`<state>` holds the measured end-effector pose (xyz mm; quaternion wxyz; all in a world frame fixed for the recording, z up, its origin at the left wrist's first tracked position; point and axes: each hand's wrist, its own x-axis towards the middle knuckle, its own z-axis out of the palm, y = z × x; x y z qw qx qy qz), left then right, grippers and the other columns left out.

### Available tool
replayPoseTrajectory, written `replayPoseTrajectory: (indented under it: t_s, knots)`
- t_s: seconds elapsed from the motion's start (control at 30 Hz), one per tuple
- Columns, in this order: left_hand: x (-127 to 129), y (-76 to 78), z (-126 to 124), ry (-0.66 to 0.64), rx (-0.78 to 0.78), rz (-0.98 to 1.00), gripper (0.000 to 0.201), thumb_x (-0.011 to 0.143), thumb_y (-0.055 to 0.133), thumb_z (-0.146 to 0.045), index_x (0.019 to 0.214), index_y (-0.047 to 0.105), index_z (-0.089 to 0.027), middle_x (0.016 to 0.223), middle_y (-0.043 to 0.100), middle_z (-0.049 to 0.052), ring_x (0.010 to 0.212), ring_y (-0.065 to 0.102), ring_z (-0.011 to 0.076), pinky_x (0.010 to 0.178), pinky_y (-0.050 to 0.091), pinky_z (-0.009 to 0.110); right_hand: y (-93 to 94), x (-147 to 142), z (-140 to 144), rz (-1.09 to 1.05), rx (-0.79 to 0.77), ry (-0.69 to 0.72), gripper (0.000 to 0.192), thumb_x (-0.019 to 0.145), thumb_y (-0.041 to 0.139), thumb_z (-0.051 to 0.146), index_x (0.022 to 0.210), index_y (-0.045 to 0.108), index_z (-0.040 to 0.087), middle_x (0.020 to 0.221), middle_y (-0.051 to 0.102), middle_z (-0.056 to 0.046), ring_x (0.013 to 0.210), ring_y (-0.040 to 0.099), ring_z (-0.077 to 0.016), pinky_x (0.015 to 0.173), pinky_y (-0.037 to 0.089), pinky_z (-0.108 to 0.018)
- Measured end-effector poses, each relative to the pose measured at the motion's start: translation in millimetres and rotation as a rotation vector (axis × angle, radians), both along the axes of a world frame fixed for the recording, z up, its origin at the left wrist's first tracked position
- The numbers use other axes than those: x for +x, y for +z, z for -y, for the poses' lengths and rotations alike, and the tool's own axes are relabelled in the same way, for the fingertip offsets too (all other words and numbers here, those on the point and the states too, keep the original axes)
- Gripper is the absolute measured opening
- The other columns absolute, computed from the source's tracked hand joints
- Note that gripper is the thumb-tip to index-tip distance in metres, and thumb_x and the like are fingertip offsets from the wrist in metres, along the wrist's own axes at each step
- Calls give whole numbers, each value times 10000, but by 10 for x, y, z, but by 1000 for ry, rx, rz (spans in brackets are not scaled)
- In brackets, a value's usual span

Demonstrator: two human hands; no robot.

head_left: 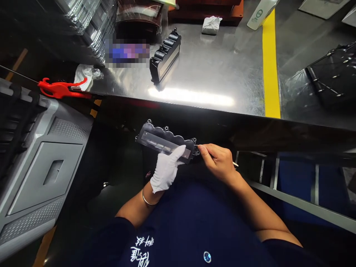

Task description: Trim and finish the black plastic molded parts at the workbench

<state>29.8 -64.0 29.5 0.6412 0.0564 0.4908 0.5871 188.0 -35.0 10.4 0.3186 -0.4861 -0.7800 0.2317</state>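
Steel bench [222, 74] behind; gloved left hand [166, 168] clamps black part [164, 141], right hand [218, 161] pinches stick [235, 164].

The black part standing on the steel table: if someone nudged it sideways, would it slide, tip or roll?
The black part looks like stiff moulded plastic, so it probably won't flex. It stands on a narrow edge, so it may tip. The steel table is glossy, so it would likely slide; its scalloped shape shouldn't roll.

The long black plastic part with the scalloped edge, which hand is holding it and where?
The white-gloved left hand holds the long black scalloped plastic part near its right end. The bare right hand pinches a thin pale stick, tip at that end.
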Motion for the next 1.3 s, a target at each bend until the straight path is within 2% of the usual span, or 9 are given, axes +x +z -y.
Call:
replayPoseTrajectory:
  t_s: [0.1, 0.2, 0.33, 0.4, 0.43, 0.6, 0.73, 1.07, 1.3]
  knots:
    - [3, 9, -4, 9, -24, -16, 309, 653, 783, -171, 947, 688, -179, 1007, 720, 26, 1037, 653, 231, 908, 534, 343, 42, 44, -15, 54, -88, 59, 358, 952, 468, 332, 710, 690, 189, 704, 713, -40, 614, 647, -136, 577, 432, -236]
    - [-24, 8, 5, -35, -65, -65, 312, 636, 795, -200, 925, 691, -144, 988, 717, 46, 984, 663, 228, 900, 526, 348, 109, 143, -72, 138, -180, 199, 400, 966, 435, 362, 708, 683, 183, 694, 699, -38, 603, 627, -122, 565, 398, -228]
    - [-96, -40, 28, -264, -100, -128, 278, 650, 798, -258, 863, 699, -110, 866, 714, 58, 830, 675, 211, 787, 538, 320, 262, 326, -192, 311, -232, 559, 429, 974, 409, 387, 695, 657, 175, 609, 635, -30, 534, 555, -111, 536, 340, -241]
    - [-132, -69, 25, -387, -95, -55, 291, 663, 794, -258, 896, 697, -113, 863, 710, 64, 806, 676, 211, 754, 540, 321, 352, 401, -246, 343, -250, 720, 418, 974, 413, 384, 697, 648, 176, 595, 612, -22, 514, 527, -103, 528, 322, -243]
    - [-147, -78, 18, -427, -88, -6, 304, 672, 790, -251, 926, 694, -116, 883, 708, 71, 816, 676, 214, 760, 542, 327, 392, 427, -267, 339, -245, 753, 409, 974, 415, 379, 705, 646, 176, 596, 605, -20, 515, 521, -101, 529, 320, -242]
    - [-208, -68, -45, -490, -68, 76, 281, 730, 749, -214, 989, 676, -136, 955, 690, 71, 891, 666, 214, 778, 554, 318, 457, 416, -310, 347, -89, 651, 402, 977, 405, 362, 690, 605, 165, 591, 563, -18, 512, 488, -103, 521, 297, -254]
    - [-244, -53, -72, -538, -106, 77, 296, 749, 727, -201, 1030, 663, -132, 980, 687, 77, 900, 666, 215, 731, 564, 290, 397, 339, -306, 370, -30, 665, 426, 976, 398, 367, 634, 562, 174, 568, 537, -9, 488, 447, -100, 507, 266, -264]
    - [-234, -140, -62, -507, -117, 115, 382, 744, 730, -205, 1104, 613, -163, 1008, 676, 80, 895, 671, 220, 747, 571, 323, 342, 330, -328, 355, -28, 681, 425, 974, 411, 356, 617, 551, 174, 562, 514, -1, 486, 430, -95, 508, 253, -265]
    - [-227, -167, -37, -517, -84, 132, 282, 770, 706, -191, 1037, 642, -125, 965, 693, 84, 879, 681, 210, 774, 570, 309, 285, 382, -321, 290, -126, 776, 399, 979, 412, 357, 672, 588, 173, 567, 524, 1, 501, 442, -95, 533, 283, -252]
